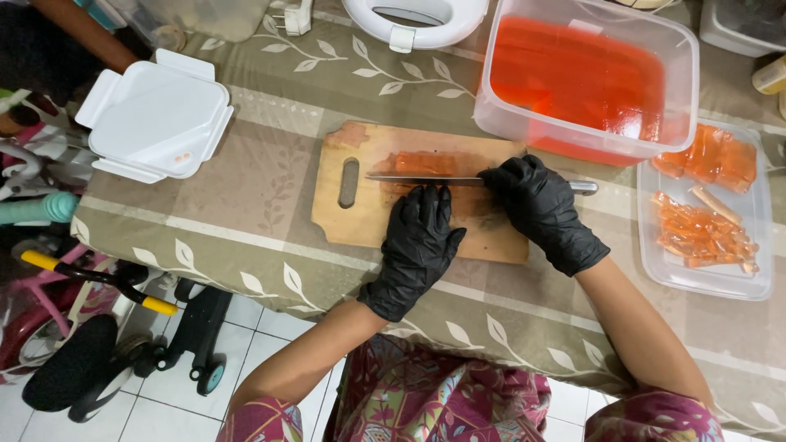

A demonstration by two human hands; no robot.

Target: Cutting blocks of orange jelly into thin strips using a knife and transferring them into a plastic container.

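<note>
- Head view, looking straight down on a surface [270, 176] draped in an olive cloth with a pale leaf pattern.
- Centre of the frame: wooden cutting board [368, 217] with a slot handle at its left end, carrying an orange jelly slab [426, 164] along its upper part.
- Right hand [540, 209], black-gloved, clamped round the handle of a knife [426, 178]; blade lying flat-wise across the slab, tip pointing toward frame left, metal butt of the handle sticking out to the right of the glove.
- Left hand [419, 237], also black-gloved, spread flat with fingers together, pressing down on the board just below the blade, fingertips touching or almost touching the jelly; gripping nothing.
- Upper right: clear plastic tub [684, 90] filled with more orange jelly, its lower edge just above the board's right end.
- Far right: shallow clear tray [761, 245] holding cut jelly pieces [704, 233], bigger chunks at the top, thin strips lower down.
- Upper left: white clip-lock lid [155, 119] lying flat, well apart from the board.
- Top centre: white appliance [413, 20], only partly in frame.
- Lower left, down on the tiled floor [188, 409]: a child's ride-on toy with a yellow bar [90, 278] and black wheels.
- Bottom edge: patterned magenta garment [442, 401] between the two bare forearms.
</note>
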